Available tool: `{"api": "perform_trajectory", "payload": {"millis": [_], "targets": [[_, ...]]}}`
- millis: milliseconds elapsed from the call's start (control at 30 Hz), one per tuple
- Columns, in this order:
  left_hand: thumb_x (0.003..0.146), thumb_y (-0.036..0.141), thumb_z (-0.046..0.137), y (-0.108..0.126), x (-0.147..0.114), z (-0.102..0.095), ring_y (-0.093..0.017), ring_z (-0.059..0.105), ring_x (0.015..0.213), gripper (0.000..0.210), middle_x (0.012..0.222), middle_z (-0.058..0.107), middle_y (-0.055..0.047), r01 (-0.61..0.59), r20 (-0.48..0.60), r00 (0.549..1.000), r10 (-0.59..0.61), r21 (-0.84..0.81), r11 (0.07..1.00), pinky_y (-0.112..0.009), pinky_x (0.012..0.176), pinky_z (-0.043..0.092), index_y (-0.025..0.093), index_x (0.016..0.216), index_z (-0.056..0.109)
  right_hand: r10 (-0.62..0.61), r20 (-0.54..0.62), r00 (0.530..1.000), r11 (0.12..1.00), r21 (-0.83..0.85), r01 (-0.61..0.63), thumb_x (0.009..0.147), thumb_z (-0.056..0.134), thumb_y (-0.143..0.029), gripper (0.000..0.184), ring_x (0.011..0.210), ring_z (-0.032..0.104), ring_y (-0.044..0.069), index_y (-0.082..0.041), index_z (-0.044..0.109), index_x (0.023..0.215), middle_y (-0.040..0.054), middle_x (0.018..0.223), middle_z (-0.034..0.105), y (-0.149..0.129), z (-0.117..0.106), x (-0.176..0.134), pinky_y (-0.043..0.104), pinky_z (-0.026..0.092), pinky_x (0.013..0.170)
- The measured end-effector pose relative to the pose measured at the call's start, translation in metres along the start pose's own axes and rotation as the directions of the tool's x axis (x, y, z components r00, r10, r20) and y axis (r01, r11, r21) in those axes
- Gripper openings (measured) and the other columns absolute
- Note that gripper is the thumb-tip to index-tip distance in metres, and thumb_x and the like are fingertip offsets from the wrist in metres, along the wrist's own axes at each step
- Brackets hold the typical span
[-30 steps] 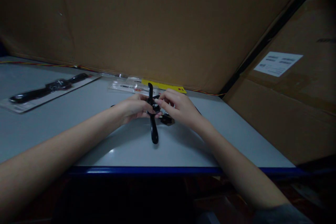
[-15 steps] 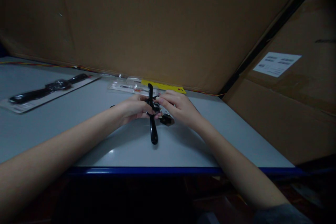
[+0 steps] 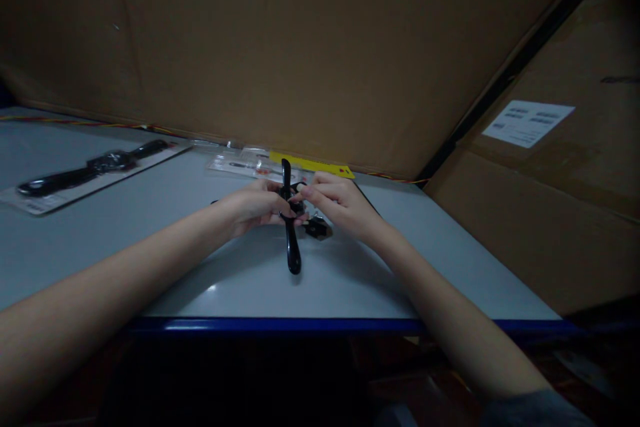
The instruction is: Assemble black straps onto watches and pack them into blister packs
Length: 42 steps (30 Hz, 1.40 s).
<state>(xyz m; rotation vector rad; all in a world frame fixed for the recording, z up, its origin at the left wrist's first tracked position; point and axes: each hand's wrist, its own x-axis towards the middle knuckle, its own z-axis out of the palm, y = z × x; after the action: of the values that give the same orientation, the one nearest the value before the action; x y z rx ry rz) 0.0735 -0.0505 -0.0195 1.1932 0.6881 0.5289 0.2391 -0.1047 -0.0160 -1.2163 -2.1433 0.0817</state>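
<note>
A black spokeshave (image 3: 293, 250) is held above the table, its two handles pointing away from and toward me. My left hand (image 3: 257, 207) is closed around its middle from the left, thumb on the near side of the body. From the right, my right hand (image 3: 345, 203) has thumb and forefinger pinched at the spokeshave's centre; whatever small part lies between those fingertips is hidden. Just below the right fingers is a small dark piece with a shiny edge (image 3: 317, 228), too dim to name for certain.
A second spokeshave (image 3: 55, 181) lies in a clear blister pack at the left. Clear plastic packaging (image 3: 233, 165) and a yellow card strip (image 3: 320, 165) lie at the back. Cardboard walls (image 3: 320, 47) rise behind and at the right. A blue edge (image 3: 280, 325) borders the table's front.
My right thumb and forefinger have shifted slightly at the spokeshave's centre. The left hand and the spokeshave stay almost in place.
</note>
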Motion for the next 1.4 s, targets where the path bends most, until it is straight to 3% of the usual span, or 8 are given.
{"api": "perform_trajectory", "payload": {"millis": [300, 533, 767, 967, 1233, 1400], "targets": [[0.060, -0.011, 0.054, -0.0006, -0.0002, -0.0003, -0.015, 0.066, 0.066, 0.029, 0.069, 0.067, -0.007, -0.010, 0.010, 1.000, 0.010, -0.011, 1.000, -0.026, 0.069, 0.054, 0.008, 0.082, 0.059, -0.034, 0.014, 0.999, 0.978, -0.207, 0.037, 0.093, 0.038, -0.041, 0.039, 0.069, 0.046, 0.013, -0.015, 0.062, 0.076, 0.0014, 0.070, 0.048, -0.0028, -0.0025, 0.0018, 0.026, 0.032, 0.063], [0.059, -0.011, 0.054, -0.0013, 0.0010, -0.0020, -0.016, 0.066, 0.066, 0.027, 0.068, 0.065, -0.006, -0.034, 0.029, 0.999, 0.035, -0.030, 0.999, -0.029, 0.071, 0.054, 0.007, 0.078, 0.058, -0.027, 0.053, 0.998, 0.999, -0.043, 0.030, 0.094, 0.035, -0.042, 0.044, 0.070, 0.048, 0.012, -0.017, 0.063, 0.071, 0.0020, 0.073, 0.049, -0.0063, -0.0023, 0.0004, 0.025, 0.033, 0.064], [0.060, -0.011, 0.055, 0.0003, -0.0017, 0.0002, -0.016, 0.066, 0.066, 0.029, 0.069, 0.065, -0.006, -0.023, -0.002, 1.000, 0.023, -0.033, 0.999, -0.029, 0.074, 0.053, 0.007, 0.082, 0.058, -0.028, 0.015, 1.000, 0.989, -0.148, 0.030, 0.094, 0.037, -0.042, 0.040, 0.069, 0.045, 0.013, -0.017, 0.061, 0.074, 0.0013, 0.070, 0.047, -0.0018, -0.0031, 0.0015, 0.026, 0.032, 0.063], [0.062, -0.011, 0.054, 0.0019, -0.0024, 0.0024, -0.014, 0.065, 0.065, 0.027, 0.072, 0.067, -0.008, -0.018, -0.002, 1.000, 0.018, 0.001, 1.000, -0.027, 0.070, 0.053, 0.006, 0.083, 0.059, -0.029, 0.049, 0.998, 0.999, -0.042, 0.031, 0.094, 0.035, -0.042, 0.044, 0.070, 0.048, 0.013, -0.017, 0.063, 0.072, 0.0020, 0.072, 0.049, -0.0031, -0.0023, 0.0008, 0.026, 0.033, 0.064], [0.061, -0.012, 0.055, -0.0002, -0.0009, 0.0000, -0.015, 0.066, 0.065, 0.031, 0.068, 0.065, -0.006, -0.014, 0.011, 1.000, 0.015, -0.031, 0.999, -0.028, 0.071, 0.054, 0.006, 0.086, 0.059, -0.013, 0.013, 1.000, 0.990, -0.141, 0.015, 0.093, 0.035, -0.044, 0.043, 0.069, 0.046, 0.013, -0.017, 0.063, 0.077, 0.0017, 0.070, 0.048, -0.0011, -0.0034, 0.0019, 0.026, 0.032, 0.063], [0.062, -0.011, 0.054, -0.0015, 0.0000, -0.0019, -0.014, 0.066, 0.066, 0.027, 0.074, 0.067, -0.008, -0.035, 0.020, 0.999, 0.035, -0.015, 0.999, -0.029, 0.074, 0.053, 0.007, 0.081, 0.059, -0.017, 0.038, 0.999, 0.998, -0.062, 0.019, 0.094, 0.036, -0.043, 0.044, 0.069, 0.047, 0.013, -0.016, 0.064, 0.072, 0.0019, 0.071, 0.050, -0.0037, -0.0020, 0.0014, 0.026, 0.033, 0.064]]}}
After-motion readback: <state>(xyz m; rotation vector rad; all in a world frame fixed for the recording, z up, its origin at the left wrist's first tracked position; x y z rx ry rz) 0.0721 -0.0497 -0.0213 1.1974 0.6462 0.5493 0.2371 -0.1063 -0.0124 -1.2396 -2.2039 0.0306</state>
